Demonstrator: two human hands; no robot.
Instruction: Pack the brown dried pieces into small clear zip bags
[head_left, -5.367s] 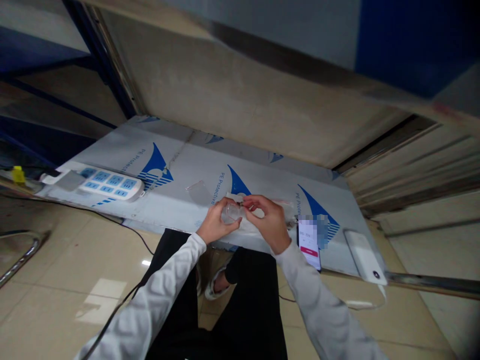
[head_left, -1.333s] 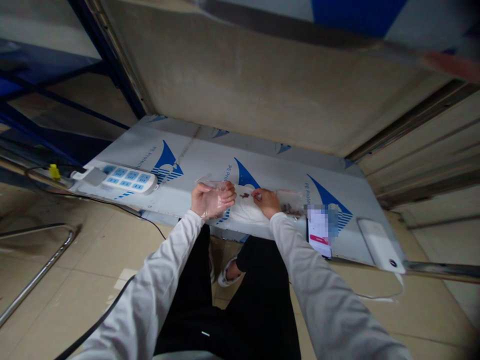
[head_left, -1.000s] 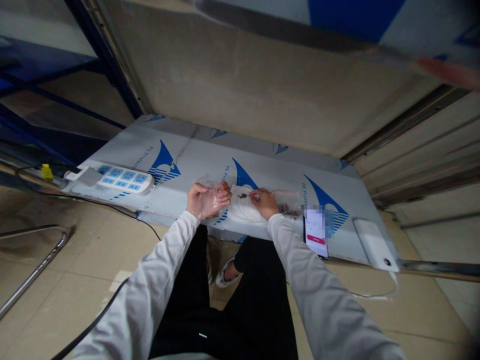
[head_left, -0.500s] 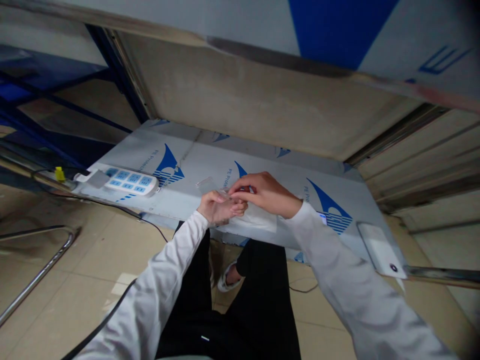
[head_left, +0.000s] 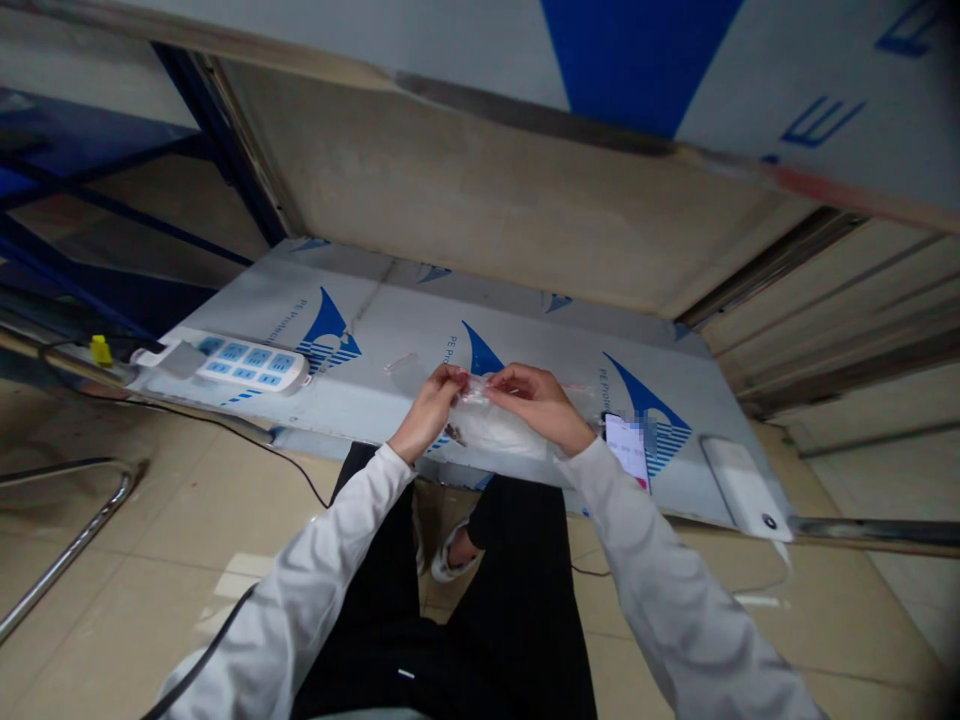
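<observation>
My left hand (head_left: 431, 412) is closed, thumb and fingertips pinching the upper edge of a small clear plastic bag (head_left: 477, 390). Facing it, my right hand (head_left: 541, 402) pinches the same edge from the other side, the fingertips of both hands close together. Something small and dark, too blurred to name, shows below my left fingers. Under and between the hands a whitish, see-through plastic bag (head_left: 510, 436) lies on the table (head_left: 390, 320). Another scrap of clear plastic (head_left: 405, 368) rests just beyond my left hand.
A white power strip (head_left: 251, 362) with blue sockets lies at the table's left end. A phone (head_left: 628, 450) with a lit screen is by my right forearm, and a white device (head_left: 742, 485) with a cable sits at the right edge. Overhead hangs a panel (head_left: 465, 50).
My right hand has drawn back from over my left palm. My left hand has turned over, and both now pinch the clear bag's edge side by side. The phone has come into view.
</observation>
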